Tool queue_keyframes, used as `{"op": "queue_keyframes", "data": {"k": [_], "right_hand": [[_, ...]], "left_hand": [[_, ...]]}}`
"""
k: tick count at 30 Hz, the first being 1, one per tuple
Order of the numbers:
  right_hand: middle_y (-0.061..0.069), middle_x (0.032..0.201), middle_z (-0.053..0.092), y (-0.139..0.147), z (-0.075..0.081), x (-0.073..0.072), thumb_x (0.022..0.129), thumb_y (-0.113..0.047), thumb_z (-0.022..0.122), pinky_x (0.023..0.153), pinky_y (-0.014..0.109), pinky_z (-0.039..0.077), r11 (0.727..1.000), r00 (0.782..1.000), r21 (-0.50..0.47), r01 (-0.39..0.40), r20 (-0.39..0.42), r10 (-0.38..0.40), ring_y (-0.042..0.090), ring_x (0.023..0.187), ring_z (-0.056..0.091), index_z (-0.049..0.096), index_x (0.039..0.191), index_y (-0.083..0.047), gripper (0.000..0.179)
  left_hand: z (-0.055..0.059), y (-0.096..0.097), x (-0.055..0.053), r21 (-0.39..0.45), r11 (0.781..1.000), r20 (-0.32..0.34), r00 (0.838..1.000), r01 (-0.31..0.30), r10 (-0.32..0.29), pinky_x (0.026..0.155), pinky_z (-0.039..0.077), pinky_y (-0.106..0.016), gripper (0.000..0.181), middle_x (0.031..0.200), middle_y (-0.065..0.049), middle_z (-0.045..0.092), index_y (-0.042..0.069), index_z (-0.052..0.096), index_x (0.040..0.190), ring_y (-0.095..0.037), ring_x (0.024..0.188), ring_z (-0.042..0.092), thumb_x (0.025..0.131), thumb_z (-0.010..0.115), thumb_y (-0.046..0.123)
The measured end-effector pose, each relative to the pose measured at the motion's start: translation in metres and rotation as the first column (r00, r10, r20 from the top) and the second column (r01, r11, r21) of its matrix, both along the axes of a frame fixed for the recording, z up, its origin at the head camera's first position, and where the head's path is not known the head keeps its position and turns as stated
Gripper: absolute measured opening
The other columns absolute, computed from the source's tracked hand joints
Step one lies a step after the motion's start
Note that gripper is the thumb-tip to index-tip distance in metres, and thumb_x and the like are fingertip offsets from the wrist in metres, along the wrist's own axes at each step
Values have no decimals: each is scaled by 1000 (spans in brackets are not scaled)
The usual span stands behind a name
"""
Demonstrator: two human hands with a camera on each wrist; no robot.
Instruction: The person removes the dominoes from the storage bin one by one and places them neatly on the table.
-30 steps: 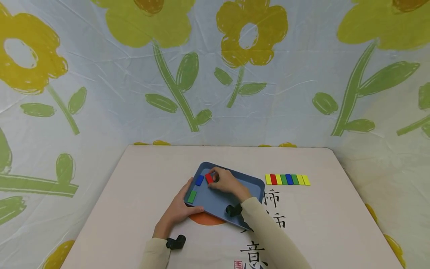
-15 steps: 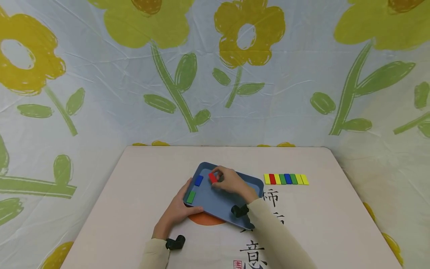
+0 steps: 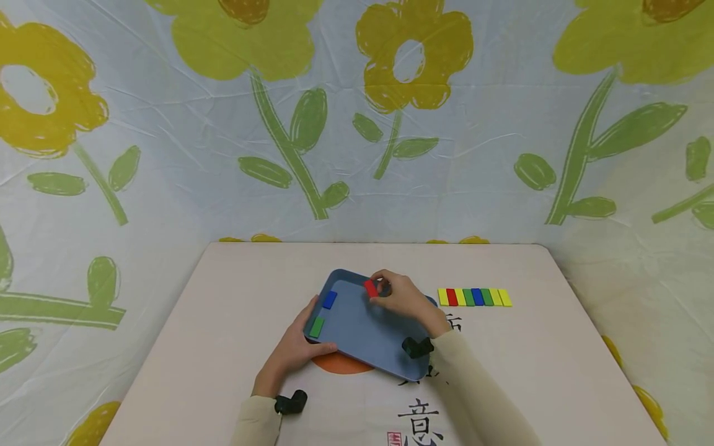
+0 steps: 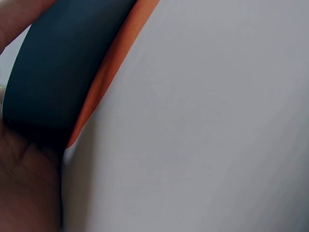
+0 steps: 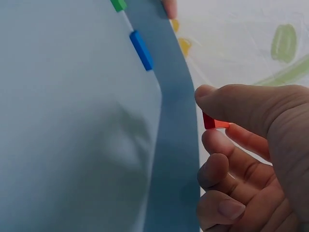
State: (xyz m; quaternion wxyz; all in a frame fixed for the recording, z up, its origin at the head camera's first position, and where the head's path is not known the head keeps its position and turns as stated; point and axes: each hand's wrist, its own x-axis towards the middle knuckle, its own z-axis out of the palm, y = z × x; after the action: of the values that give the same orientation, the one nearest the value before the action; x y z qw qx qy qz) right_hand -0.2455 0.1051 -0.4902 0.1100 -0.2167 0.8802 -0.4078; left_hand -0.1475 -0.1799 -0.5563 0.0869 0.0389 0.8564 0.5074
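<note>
My right hand (image 3: 403,296) pinches a red rectangular block (image 3: 370,288) between thumb and fingers, above the far part of the blue tray (image 3: 357,334). In the right wrist view the red block (image 5: 210,122) shows between the thumb and index fingertip, with the other fingers curled below. My left hand (image 3: 295,344) grips the tray's near left corner, its thumb along the near side and its fingers along the left side. The left wrist view shows the tray wall (image 4: 63,67) against that palm. Inside the tray, a blue block (image 3: 330,300) and a green block (image 3: 317,327) lie near the left wall.
Right of the tray, a row of yellow, red, green and blue blocks (image 3: 475,297) lies side by side on the pale table (image 3: 268,266). Black characters (image 3: 421,421) and an orange shape (image 3: 341,364) are printed on the tabletop. A flowered cloth (image 3: 474,161) hangs behind.
My right hand has lifted the red block from beside the blue one and carried it right and toward the tray's far side. The left hand and tray stay about where they were.
</note>
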Motion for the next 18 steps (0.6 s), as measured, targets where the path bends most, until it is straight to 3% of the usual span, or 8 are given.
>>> {"op": "queue_keyframes", "data": {"k": [18], "right_hand": [[6, 98, 65, 47, 11, -1, 90, -20, 81, 66, 29, 50, 993, 993, 19, 115, -31, -114, 17, 75, 59, 60, 133, -6, 50]], "left_hand": [[1, 1, 0, -1, 1000, 5, 1000, -6, 6, 123, 22, -66, 118, 172, 1, 22, 37, 19, 165, -32, 158, 21, 72, 93, 47]]}}
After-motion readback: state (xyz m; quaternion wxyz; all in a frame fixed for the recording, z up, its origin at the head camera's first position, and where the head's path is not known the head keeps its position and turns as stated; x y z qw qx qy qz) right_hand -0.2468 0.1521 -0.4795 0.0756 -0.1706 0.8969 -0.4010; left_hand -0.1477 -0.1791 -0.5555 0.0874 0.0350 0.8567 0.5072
